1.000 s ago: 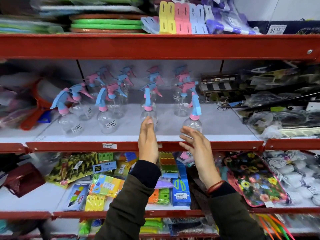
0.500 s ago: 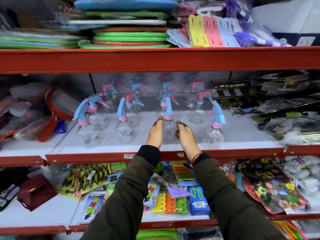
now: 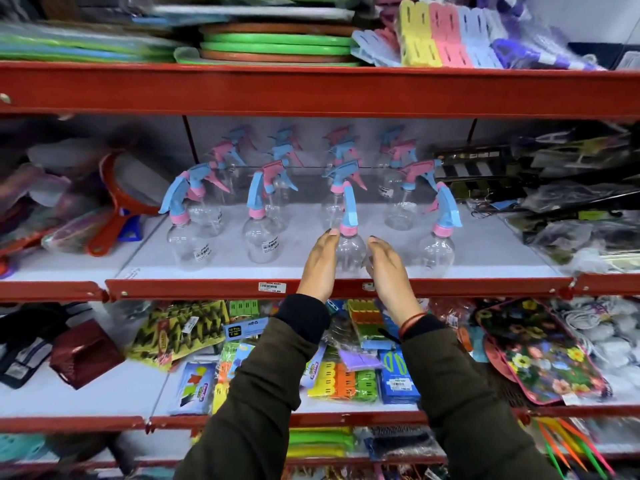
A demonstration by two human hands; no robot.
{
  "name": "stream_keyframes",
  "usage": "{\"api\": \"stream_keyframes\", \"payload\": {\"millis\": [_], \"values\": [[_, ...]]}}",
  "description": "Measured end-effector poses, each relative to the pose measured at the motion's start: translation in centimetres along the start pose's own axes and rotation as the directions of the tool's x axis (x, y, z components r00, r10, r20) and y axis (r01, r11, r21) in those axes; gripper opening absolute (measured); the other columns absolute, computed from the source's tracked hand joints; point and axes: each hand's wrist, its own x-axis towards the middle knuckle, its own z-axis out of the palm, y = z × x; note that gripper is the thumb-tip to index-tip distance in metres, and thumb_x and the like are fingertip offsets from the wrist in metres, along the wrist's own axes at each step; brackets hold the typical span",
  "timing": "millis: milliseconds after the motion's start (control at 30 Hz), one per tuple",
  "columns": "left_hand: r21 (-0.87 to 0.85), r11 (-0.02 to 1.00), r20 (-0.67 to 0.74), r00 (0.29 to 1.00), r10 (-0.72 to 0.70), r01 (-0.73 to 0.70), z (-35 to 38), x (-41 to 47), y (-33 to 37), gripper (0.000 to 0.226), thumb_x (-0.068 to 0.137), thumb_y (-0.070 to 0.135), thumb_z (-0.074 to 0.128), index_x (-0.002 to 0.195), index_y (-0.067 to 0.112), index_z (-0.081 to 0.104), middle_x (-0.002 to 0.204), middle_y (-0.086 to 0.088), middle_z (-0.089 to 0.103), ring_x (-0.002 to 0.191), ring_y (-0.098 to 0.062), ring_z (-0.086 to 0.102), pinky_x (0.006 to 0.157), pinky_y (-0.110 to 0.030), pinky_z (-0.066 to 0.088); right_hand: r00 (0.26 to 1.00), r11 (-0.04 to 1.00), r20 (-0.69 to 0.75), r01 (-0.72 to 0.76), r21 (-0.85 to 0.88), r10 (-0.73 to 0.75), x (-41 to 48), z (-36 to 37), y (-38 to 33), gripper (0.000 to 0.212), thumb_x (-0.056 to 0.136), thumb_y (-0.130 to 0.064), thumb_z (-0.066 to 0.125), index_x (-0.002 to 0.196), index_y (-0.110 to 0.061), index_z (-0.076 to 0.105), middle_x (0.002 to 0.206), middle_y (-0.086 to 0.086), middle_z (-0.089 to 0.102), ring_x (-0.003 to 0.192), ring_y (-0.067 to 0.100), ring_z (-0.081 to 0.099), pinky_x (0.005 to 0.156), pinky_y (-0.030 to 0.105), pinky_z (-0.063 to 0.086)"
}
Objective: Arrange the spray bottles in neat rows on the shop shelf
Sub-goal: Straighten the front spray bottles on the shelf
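Several clear spray bottles with pink-and-blue trigger heads stand in rows on the white middle shelf [image 3: 485, 251]. In the front row, the third spray bottle [image 3: 350, 249] stands near the red shelf lip [image 3: 173, 289]. My left hand [image 3: 320, 263] lies flat against its left side. Pressed to its right side is my right hand [image 3: 384, 268], so the bottle sits between both palms. Front-row neighbours stand at far left [image 3: 188, 247], left [image 3: 259, 242] and right [image 3: 437, 251]. Behind them more bottles [image 3: 398, 209] line up, the rearmost ones blurred.
A red-rimmed sieve [image 3: 117, 202] leans on the shelf's left end. Black and clear packaged goods [image 3: 571, 209] crowd the right end. The red beam of the upper shelf [image 3: 311, 91] hangs close above. Below, packs of coloured clips [image 3: 346, 379] fill the lower shelf.
My right hand moved left from the rightmost front bottle to the third one. Both hands closed in on that bottle's sides and have stayed there since. The view has shifted up and nearer.
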Motion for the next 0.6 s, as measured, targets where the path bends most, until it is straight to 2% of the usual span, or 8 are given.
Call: {"api": "stream_keyframes", "payload": {"millis": [67, 167, 233, 333, 367, 467, 600], "values": [[-0.011, 0.999, -0.064, 0.997, 0.049, -0.05, -0.4, -0.6, -0.2, 0.046, 0.096, 0.047, 0.04, 0.139, 0.03, 0.045, 0.147, 0.009, 0.042, 0.128, -0.003, 0.038, 0.115, -0.03, 0.028, 0.996, 0.999, -0.076, 0.046, -0.017, -0.047, -1.1, 0.0, -0.3, 0.045, 0.095, -0.041, 0.043, 0.134, -0.021, 0.051, 0.144, 0.002, 0.05, 0.129, 0.013, 0.047, 0.114, 0.039, 0.036], [-0.026, 0.99, -0.158, 0.978, 0.133, -0.139, -1.6, -1.5, -0.4, 0.045, 0.097, 0.044, 0.042, 0.14, 0.03, 0.047, 0.138, 0.017, 0.045, 0.127, 0.002, 0.039, 0.104, -0.02, 0.027, 0.981, 0.993, -0.15, 0.12, -0.012, -0.12, -3.4, 0.5, -0.7, 0.043, 0.095, -0.042, 0.044, 0.134, -0.024, 0.053, 0.139, 0.0, 0.049, 0.124, 0.014, 0.052, 0.11, 0.044, 0.042], [-0.051, 0.984, -0.222, 0.963, 0.156, -0.171, -2.6, -1.8, -0.6, 0.043, 0.098, 0.041, 0.043, 0.138, 0.029, 0.049, 0.136, 0.018, 0.048, 0.126, 0.002, 0.042, 0.101, -0.015, 0.029, 0.975, 0.987, -0.158, 0.162, 0.01, -0.158, -4.8, 1.6, -1.0, 0.038, 0.095, -0.04, 0.045, 0.128, -0.027, 0.057, 0.133, -0.003, 0.052, 0.122, 0.013, 0.055, 0.107, 0.045, 0.045], [-0.04, 0.978, -0.323, 0.929, 0.183, -0.207, -4.5, -2.1, -0.6, 0.044, 0.098, 0.04, 0.044, 0.139, 0.027, 0.049, 0.135, 0.017, 0.05, 0.117, 0.015, 0.047, 0.09, 0.001, 0.033, 0.979, 0.981, -0.107, 0.18, 0.067, -0.172, -5.9, 4.3, -1.3, 0.038, 0.092, -0.042, 0.047, 0.126, -0.028, 0.059, 0.133, -0.002, 0.057, 0.123, 0.015, 0.056, 0.106, 0.048, 0.045], [-0.038, 0.976, -0.349, 0.918, 0.19, -0.216, -5.1, -2.0, -0.6, 0.044, 0.098, 0.04, 0.043, 0.14, 0.027, 0.047, 0.139, 0.015, 0.049, 0.119, 0.015, 0.047, 0.094, -0.001, 0.033, 0.983, 0.982, -0.075, 0.172, 0.078, -0.166, -5.9, 5.2, -1.3, 0.041, 0.091, -0.044, 0.047, 0.126, -0.028, 0.059, 0.134, -0.001, 0.057, 0.124, 0.016, 0.055, 0.106, 0.047, 0.045], [-0.029, 0.975, -0.402, 0.895, 0.191, -0.221, -8.0, -1.1, -0.8, 0.05, 0.1, 0.038, 0.039, 0.148, 0.025, 0.035, 0.157, 0.006, 0.034, 0.141, -0.007, 0.035, 0.114, -0.024, 0.027, 0.991, 0.987, 0.006, 0.132, 0.09, -0.133, -5.1, 8.8, -1.0, 0.045, 0.092, -0.042, 0.047, 0.132, -0.024, 0.055, 0.14, -0.001, 0.055, 0.129, 0.013, 0.051, 0.111, 0.044, 0.041], [0.044, 0.99, -0.379, 0.914, 0.143, -0.136, -11.6, 1.4, -0.4, 0.057, 0.101, 0.042, 0.029, 0.153, 0.02, 0.022, 0.163, 0.001, 0.019, 0.15, -0.013, 0.017, 0.116, -0.023, 0.012, 0.999, 0.993, 0.033, 0.028, 0.116, -0.032, -2.3, 13.3, -1.0, 0.042, 0.097, -0.031, 0.044, 0.136, -0.016, 0.051, 0.144, 0.001, 0.05, 0.131, 0.012, 0.046, 0.115, 0.035, 0.033]]}}
